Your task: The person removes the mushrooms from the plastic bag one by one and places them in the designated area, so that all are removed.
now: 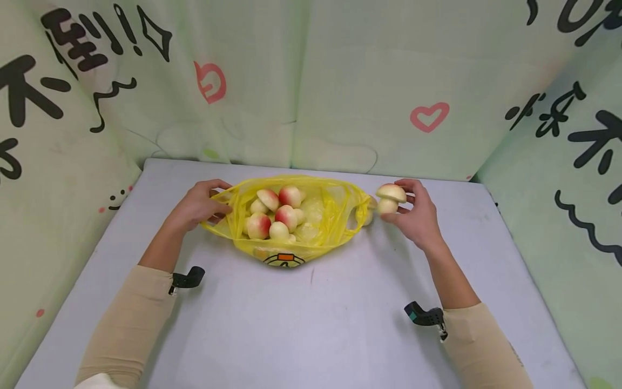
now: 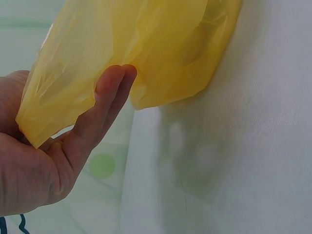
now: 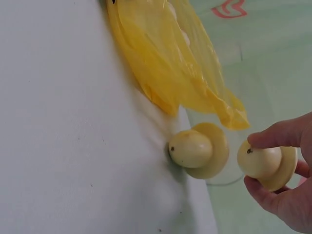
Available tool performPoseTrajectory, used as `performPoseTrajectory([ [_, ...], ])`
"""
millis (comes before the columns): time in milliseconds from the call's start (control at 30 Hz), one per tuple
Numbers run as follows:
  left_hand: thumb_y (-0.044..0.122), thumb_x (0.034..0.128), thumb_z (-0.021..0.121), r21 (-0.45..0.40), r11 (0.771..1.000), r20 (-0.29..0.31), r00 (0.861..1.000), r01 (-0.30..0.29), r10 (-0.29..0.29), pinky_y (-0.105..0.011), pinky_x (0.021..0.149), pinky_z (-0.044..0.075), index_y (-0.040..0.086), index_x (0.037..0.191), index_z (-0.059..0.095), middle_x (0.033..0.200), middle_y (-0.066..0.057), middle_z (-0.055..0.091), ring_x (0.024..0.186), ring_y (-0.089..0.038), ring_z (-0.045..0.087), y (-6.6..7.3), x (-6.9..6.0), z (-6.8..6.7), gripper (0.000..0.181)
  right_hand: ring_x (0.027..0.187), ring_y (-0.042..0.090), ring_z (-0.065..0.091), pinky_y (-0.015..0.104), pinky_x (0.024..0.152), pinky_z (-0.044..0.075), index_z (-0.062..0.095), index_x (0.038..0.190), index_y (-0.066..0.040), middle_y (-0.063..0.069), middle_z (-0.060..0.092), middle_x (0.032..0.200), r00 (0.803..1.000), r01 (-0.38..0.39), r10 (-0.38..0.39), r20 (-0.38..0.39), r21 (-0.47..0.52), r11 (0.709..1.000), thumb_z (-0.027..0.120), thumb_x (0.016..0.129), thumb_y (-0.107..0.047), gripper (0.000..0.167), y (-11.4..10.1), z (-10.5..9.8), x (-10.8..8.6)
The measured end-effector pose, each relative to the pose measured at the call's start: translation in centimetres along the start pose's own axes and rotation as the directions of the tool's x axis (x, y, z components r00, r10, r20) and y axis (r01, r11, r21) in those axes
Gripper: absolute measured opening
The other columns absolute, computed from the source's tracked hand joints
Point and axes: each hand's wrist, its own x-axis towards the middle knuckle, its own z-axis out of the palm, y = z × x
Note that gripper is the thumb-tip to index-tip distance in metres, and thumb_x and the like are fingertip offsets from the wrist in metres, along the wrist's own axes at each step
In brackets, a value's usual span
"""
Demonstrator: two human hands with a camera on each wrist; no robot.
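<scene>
A yellow plastic bag (image 1: 335,205) lies open on its side on the table, with several toy mushrooms (image 1: 286,216) with red-and-cream caps in it. At the bag's left edge, the left hand (image 1: 196,205) holds the rim; in the left wrist view the yellow film (image 2: 73,63) runs between thumb and fingers of the hand (image 2: 73,141). To the right of the bag, the right hand (image 1: 415,216) pinches a cream mushroom (image 1: 387,206) between thumb and fingers. Another mushroom (image 3: 195,148) rests on the table beside the bag, close to the held one (image 3: 261,161).
The white table (image 1: 301,324) reaches back to a pale green curtain (image 1: 359,81) with black writing and red hearts. Curtains also stand along the left and right sides. Black wrist devices (image 1: 188,277) sit at both sleeve cuffs.
</scene>
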Motion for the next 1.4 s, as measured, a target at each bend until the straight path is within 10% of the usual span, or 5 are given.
performPoseTrajectory([
  [1400, 0.005, 0.0964, 0.07, -0.026, 0.999, 0.0, 1.0, -0.032, 0.032, -0.028, 0.067, 0.06, 0.003, 0.147, 0.049, 0.122, -0.025, 0.055, 0.081, -0.026, 0.067, -0.4, -0.2, -0.1, 0.055, 0.127, 0.045, 0.054, 0.051, 0.098, 0.047, 0.039, 0.142, -0.001, 0.027, 0.049, 0.14, 0.997, -0.082, 0.083, -0.003, -0.162, 0.983, 0.086, 0.077, -0.005, 0.081, 4.6, 0.7, 0.5],
])
